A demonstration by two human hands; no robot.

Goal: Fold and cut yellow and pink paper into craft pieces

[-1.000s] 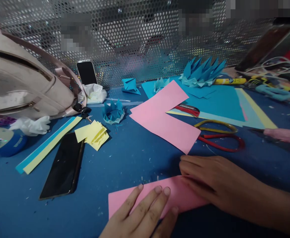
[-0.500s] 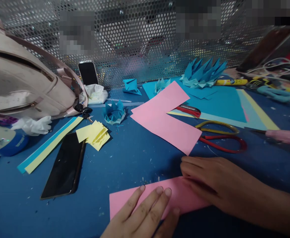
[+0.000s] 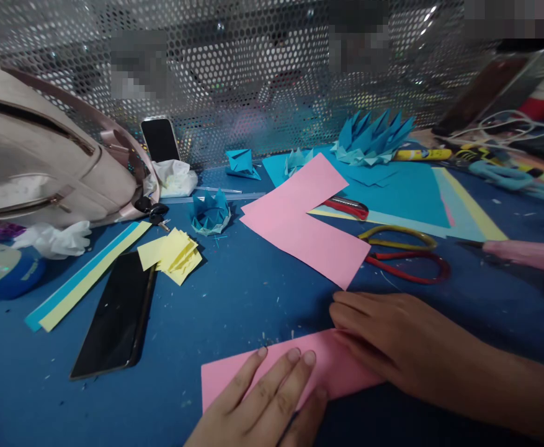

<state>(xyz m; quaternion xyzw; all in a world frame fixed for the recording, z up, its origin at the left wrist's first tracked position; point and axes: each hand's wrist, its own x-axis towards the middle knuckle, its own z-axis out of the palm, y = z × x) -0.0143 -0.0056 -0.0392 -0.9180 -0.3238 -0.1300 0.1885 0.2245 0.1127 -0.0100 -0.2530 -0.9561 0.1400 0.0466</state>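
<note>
A pink paper strip lies on the blue tabletop in front of me. My left hand rests flat on it with fingers stretched out. At the strip's far right part my right hand has its fingers curled together and closed on the paper's edge; its fingertips are partly hidden. Beyond my hands lie two more pink strips, crossed into a V shape. Under their right end and beside it show the yellow and red handles of scissors. A red box cutter lies just behind.
A black phone and yellow paper squares lie left, near blue and yellow strips. A folded blue paper ring stands mid-table. Behind are blue sheets, a spiky blue paper piece and a perforated metal panel. A bag stands left.
The whole view has shifted slightly, so things sit a little further left. Both hands keep nearly the same hold on the pink strip.
</note>
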